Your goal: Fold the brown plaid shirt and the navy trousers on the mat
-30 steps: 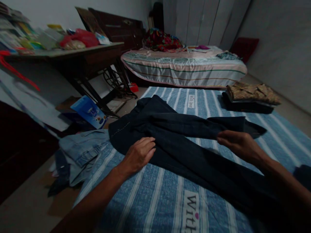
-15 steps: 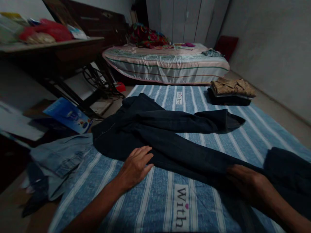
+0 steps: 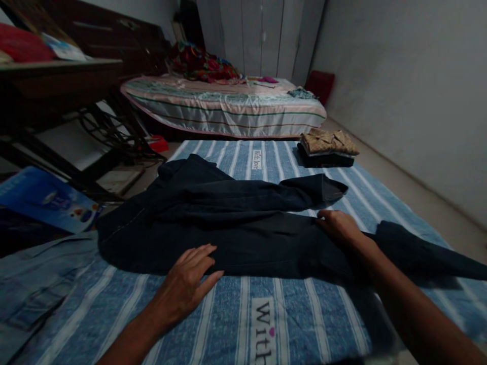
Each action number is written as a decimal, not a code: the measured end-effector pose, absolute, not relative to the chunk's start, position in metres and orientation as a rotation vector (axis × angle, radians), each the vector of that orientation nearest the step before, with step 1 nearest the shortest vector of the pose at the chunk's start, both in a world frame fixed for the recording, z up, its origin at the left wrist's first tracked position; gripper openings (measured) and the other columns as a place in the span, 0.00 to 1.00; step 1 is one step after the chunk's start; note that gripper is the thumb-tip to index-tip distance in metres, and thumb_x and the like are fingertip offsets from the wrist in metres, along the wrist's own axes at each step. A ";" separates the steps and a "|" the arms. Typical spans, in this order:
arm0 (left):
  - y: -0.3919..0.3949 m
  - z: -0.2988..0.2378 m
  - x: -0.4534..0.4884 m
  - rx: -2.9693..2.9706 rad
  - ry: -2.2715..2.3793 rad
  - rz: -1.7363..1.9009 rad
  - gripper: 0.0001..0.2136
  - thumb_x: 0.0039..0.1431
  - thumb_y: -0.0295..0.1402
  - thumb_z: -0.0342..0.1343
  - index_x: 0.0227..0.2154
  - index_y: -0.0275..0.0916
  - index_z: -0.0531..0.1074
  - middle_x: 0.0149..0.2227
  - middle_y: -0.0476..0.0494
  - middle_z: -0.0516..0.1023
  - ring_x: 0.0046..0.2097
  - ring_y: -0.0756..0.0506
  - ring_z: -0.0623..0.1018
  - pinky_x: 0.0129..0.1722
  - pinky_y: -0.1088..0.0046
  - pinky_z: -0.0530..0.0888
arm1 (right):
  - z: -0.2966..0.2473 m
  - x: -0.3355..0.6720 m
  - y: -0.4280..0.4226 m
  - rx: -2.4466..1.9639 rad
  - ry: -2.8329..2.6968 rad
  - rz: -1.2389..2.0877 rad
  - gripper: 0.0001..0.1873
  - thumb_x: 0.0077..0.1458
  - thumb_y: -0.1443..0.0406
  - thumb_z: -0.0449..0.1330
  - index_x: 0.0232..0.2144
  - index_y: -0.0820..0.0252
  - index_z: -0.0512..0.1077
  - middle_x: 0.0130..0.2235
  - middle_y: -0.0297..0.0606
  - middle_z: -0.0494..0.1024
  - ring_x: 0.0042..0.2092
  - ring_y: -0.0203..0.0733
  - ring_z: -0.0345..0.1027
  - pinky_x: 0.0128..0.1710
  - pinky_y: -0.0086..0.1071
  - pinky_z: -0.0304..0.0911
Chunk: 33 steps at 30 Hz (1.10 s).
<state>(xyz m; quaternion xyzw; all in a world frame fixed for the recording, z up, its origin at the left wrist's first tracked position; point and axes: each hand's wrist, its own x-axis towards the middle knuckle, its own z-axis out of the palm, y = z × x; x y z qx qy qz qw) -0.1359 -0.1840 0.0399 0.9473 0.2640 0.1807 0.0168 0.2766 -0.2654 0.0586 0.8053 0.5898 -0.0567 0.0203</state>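
Dark navy trousers (image 3: pixel 243 243) lie across the blue striped bedding (image 3: pixel 228 314), waist end to the left and legs running right. My left hand (image 3: pixel 186 279) rests at their near edge, fingers stretched out and thumb apart, holding nothing. Over the nearer leg, my right hand (image 3: pixel 338 225) has its fingers closed on the upper edge of the fabric. The farther leg (image 3: pixel 304 192) ends in an open hem beyond that hand. More dark cloth (image 3: pixel 414 251) extends to the right past my right wrist; whether it joins the trousers I cannot tell.
Folded clothes (image 3: pixel 329 144) are stacked at the far right of the bedding. Light blue jeans (image 3: pixel 38 289) hang over the left edge near a blue box (image 3: pixel 49 197). A table with a treadle base (image 3: pixel 64 76) stands left; another bed (image 3: pixel 228 111) lies beyond.
My right hand has moved away from me, carrying the nearer leg's fabric and spreading it wider. The left hand stays near the trousers' edge. The view has shifted right.
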 end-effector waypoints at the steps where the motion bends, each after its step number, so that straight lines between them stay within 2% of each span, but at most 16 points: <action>1: -0.183 0.041 -0.134 2.951 0.805 0.605 0.12 0.61 0.40 0.50 0.33 0.39 0.73 0.46 0.39 0.78 0.48 0.40 0.77 0.48 0.59 0.73 | 0.059 0.275 -0.269 2.488 1.859 -0.164 0.11 0.60 0.63 0.53 0.42 0.58 0.73 0.38 0.42 0.77 0.39 0.46 0.71 0.32 0.31 0.59; 3: -0.180 0.043 -0.131 2.968 0.775 0.679 0.11 0.62 0.38 0.48 0.34 0.38 0.73 0.43 0.40 0.79 0.45 0.41 0.78 0.44 0.61 0.74 | 0.059 0.273 -0.283 2.498 1.938 -0.101 0.13 0.61 0.63 0.51 0.45 0.58 0.71 0.42 0.41 0.76 0.42 0.45 0.70 0.35 0.31 0.60; 6: -0.175 0.042 -0.123 2.989 0.760 0.746 0.10 0.62 0.34 0.48 0.37 0.38 0.73 0.40 0.40 0.79 0.42 0.42 0.78 0.42 0.62 0.75 | 0.059 0.274 -0.312 2.568 2.072 0.093 0.13 0.63 0.62 0.50 0.43 0.59 0.71 0.41 0.40 0.75 0.40 0.44 0.70 0.36 0.33 0.62; 9: -0.172 0.039 -0.114 2.986 0.733 0.787 0.09 0.61 0.31 0.48 0.39 0.37 0.73 0.41 0.39 0.79 0.43 0.42 0.78 0.43 0.62 0.75 | 0.051 0.267 -0.348 2.648 2.235 0.403 0.13 0.63 0.61 0.49 0.40 0.60 0.71 0.40 0.42 0.75 0.40 0.45 0.69 0.40 0.37 0.64; 12: -0.169 0.039 -0.103 2.966 0.677 0.811 0.09 0.61 0.28 0.48 0.39 0.36 0.72 0.43 0.38 0.78 0.44 0.42 0.77 0.44 0.62 0.75 | 0.034 0.241 -0.384 2.633 2.406 0.760 0.08 0.61 0.64 0.53 0.38 0.61 0.70 0.41 0.44 0.75 0.46 0.48 0.68 0.48 0.42 0.62; 14: -0.169 0.041 -0.094 2.947 0.632 0.809 0.09 0.61 0.27 0.48 0.39 0.36 0.72 0.43 0.38 0.78 0.45 0.43 0.77 0.45 0.62 0.75 | 0.018 0.219 -0.403 2.545 2.471 0.768 0.06 0.60 0.66 0.54 0.40 0.60 0.69 0.44 0.44 0.75 0.49 0.50 0.67 0.50 0.45 0.60; 18: -0.170 0.044 -0.073 2.935 0.526 0.779 0.09 0.61 0.26 0.47 0.37 0.35 0.72 0.43 0.37 0.77 0.46 0.43 0.76 0.48 0.62 0.74 | -0.008 0.191 -0.419 2.572 2.444 0.624 0.13 0.61 0.63 0.52 0.46 0.63 0.66 0.50 0.51 0.71 0.52 0.54 0.65 0.48 0.49 0.62; 26: -0.174 0.021 -0.054 2.839 0.406 0.799 0.10 0.59 0.22 0.46 0.37 0.36 0.71 0.46 0.36 0.77 0.50 0.41 0.74 0.51 0.59 0.72 | -0.016 0.194 -0.420 2.536 2.388 0.525 0.14 0.59 0.66 0.53 0.47 0.63 0.65 0.51 0.51 0.70 0.53 0.55 0.64 0.48 0.49 0.64; 33: -0.168 0.026 -0.056 2.740 0.447 0.705 0.09 0.60 0.25 0.46 0.37 0.38 0.72 0.46 0.40 0.77 0.49 0.42 0.75 0.50 0.59 0.72 | -0.006 0.186 -0.418 2.598 2.293 0.451 0.11 0.58 0.66 0.53 0.44 0.62 0.67 0.50 0.49 0.71 0.52 0.55 0.65 0.48 0.49 0.63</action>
